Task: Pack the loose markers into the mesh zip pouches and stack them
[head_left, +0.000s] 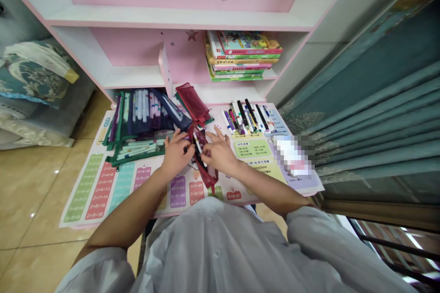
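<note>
A dark red mesh pencil pouch point(208, 174) lies on the desk in front of me, with a white marker point(198, 143) showing at its open top. My left hand point(176, 153) grips the pouch's left edge, fingers curled. On the pouch's right side rests my right hand point(220, 152), fingers pressed on the pouch near the marker. A row of loose markers point(245, 116) lies just beyond my right hand. A second red pouch point(193, 103) lies behind.
Filled green and navy pouches point(144, 121) are stacked at the left on a multiplication-table mat point(103, 183). Books point(240, 55) sit on the pink shelf above. A blurred item point(292, 158) lies at the right, beside teal curtains point(371, 114).
</note>
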Motion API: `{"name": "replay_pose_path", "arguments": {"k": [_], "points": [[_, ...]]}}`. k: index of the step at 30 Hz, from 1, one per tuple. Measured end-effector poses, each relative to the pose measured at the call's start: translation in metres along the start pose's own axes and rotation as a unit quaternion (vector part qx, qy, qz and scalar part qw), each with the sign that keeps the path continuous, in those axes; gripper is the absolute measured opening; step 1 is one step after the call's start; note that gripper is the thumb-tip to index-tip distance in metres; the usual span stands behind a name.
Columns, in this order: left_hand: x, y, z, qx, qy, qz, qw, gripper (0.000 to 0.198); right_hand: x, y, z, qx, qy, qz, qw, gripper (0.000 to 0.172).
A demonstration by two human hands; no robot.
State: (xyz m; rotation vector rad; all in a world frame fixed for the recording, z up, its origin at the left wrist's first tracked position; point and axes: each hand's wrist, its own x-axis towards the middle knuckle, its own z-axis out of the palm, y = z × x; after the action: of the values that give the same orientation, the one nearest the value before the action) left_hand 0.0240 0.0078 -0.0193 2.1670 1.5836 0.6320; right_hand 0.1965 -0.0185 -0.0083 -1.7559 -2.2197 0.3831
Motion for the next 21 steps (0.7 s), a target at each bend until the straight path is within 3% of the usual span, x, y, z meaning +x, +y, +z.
{"name": "replay_pose_path", "arguments": {"k": [4, 6, 11, 21], "points": [[0.000, -0.001, 0.000, -0.002, -0.004, 0.000, 1.000, 0.023, 0.027, 0.035, -0.007, 0.002, 0.128, 0.067, 0.990, 0.017], [0.001, -0.001, 0.001, -0.002, -0.005, -0.002, 1.000, 0.024, 0.042, 0.058, -0.006, -0.042, 0.160, 0.126, 0.978, 0.015], [0.001, -0.002, 0.002, -0.004, -0.007, -0.006, 1.000, 0.023, 0.056, 0.096, 0.008, -0.125, 0.159, 0.211, 0.956, 0.023], [0.001, 0.000, 0.000, -0.003, -0.011, 0.003, 1.000, 0.025, 0.055, 0.103, 0.010, -0.158, 0.131, 0.254, 0.945, 0.034]]}}
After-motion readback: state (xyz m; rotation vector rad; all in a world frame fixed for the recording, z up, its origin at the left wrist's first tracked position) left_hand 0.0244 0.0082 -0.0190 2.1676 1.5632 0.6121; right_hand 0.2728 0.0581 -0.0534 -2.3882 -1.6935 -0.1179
